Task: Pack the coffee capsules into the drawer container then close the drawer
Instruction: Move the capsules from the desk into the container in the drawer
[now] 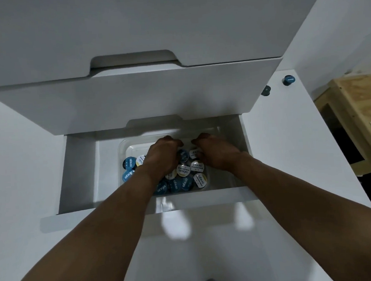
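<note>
container (122, 147): clear glossy plastic; drawer (80, 168): smooth matt white; crate (351, 99): rough wood

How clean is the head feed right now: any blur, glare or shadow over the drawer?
Head view: wide-angle bends the cabinet edges; the drawer sits in dim shadow; left hand and right hand are slightly blurred; labels on the capsules are readable; soft glare patches on the floor.

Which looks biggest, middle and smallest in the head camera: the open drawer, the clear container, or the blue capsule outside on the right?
1. the open drawer
2. the clear container, sitting inside it
3. the blue capsule, farther from the camera, yet plainly the smallest
</note>
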The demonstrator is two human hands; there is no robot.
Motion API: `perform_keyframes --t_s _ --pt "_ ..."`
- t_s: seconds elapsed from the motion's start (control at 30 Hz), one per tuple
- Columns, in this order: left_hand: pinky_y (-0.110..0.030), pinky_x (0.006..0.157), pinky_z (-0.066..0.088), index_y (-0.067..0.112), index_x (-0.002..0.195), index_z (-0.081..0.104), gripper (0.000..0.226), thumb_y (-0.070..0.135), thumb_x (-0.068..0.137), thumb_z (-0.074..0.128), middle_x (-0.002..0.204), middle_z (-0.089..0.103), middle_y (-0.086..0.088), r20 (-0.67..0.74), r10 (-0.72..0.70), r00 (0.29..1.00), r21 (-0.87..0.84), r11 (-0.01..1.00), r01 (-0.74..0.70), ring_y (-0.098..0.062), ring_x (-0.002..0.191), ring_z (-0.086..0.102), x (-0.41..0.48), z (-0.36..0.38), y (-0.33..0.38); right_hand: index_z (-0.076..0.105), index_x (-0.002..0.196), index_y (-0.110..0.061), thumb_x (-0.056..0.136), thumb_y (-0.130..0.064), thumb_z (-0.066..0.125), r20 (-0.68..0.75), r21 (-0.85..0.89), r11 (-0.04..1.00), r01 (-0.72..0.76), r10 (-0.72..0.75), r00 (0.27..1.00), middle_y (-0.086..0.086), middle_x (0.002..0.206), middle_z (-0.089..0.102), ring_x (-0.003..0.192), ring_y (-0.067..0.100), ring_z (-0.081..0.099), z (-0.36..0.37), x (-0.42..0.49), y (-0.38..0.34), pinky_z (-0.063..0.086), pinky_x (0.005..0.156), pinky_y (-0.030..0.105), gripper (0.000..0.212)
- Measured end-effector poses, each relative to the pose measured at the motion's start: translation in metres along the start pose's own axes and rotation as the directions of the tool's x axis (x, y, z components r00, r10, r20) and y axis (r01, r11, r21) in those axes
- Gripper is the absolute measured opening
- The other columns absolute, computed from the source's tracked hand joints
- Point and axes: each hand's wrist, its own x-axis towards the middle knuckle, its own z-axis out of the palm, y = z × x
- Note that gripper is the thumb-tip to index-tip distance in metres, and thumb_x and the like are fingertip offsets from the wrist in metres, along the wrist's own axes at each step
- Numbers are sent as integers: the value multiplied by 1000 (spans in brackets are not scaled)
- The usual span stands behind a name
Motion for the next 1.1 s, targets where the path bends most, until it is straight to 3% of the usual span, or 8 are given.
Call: perform_keyframes --t_s 0.2,0.4,0.57,0.63,0.77,0.9,1.1 --pt "-37 93 47 16 126 55 38 24 89 59 124 56 -11 -144 -27 989 61 997 36 -29 110 54 -34 -18 19 55 125 -9 91 -22 54 -236 -29 999 25 -31 971 15 124 57 110 31 55 -15 -27 -2 46 90 38 36" --pt "-38 90 47 13 127 53 38 26 92 54 124 58 -12 -272 -39 961 112 991 72 -32 110 55 -81 -41 47 60 119 -8 93 -26 52 -336 -52 999 -2 -16 942 14 121 59 107 31 56 -35 -70 -15 47 91 38 33" --pt "-39 85 50 7 118 56 32 24 91 53 115 60 -15 -394 37 918 143 989 21 -35 99 60 -104 -63 77 62 108 -5 91 -24 52 -443 -84 995 -55 12 896 17 114 62 103 34 57 -56 -115 -19 47 83 35 28" --pt "-39 86 50 7 118 56 32 24 91 52 116 60 -16 -434 80 897 155 988 -13 -35 101 59 -114 -67 92 60 113 -5 90 -23 51 -497 -68 994 -87 42 867 17 111 61 103 33 56 -60 -135 -19 48 84 38 30" --pt "-40 83 50 6 116 55 33 26 91 51 114 57 -16 -453 172 875 193 977 -92 -36 99 58 -136 -60 120 54 124 -7 92 -26 49 -530 -9 979 -203 167 831 15 116 58 109 34 53 -55 -183 -14 48 88 40 38" --pt "-40 74 46 4 107 54 27 26 91 50 108 57 -18 -473 229 851 216 966 -139 -38 95 57 -161 -47 153 54 121 -5 93 -26 49 -516 20 958 -285 254 818 14 121 56 111 33 51 -43 -227 -1 46 90 40 36" --pt "-39 78 43 5 110 53 29 29 94 45 110 58 -16 -448 337 828 353 918 -182 -35 96 57 -178 -29 199 53 115 -6 93 -34 48 -557 36 951 -306 273 784 8 112 55 109 29 51 -38 -265 26 46 86 39 35"
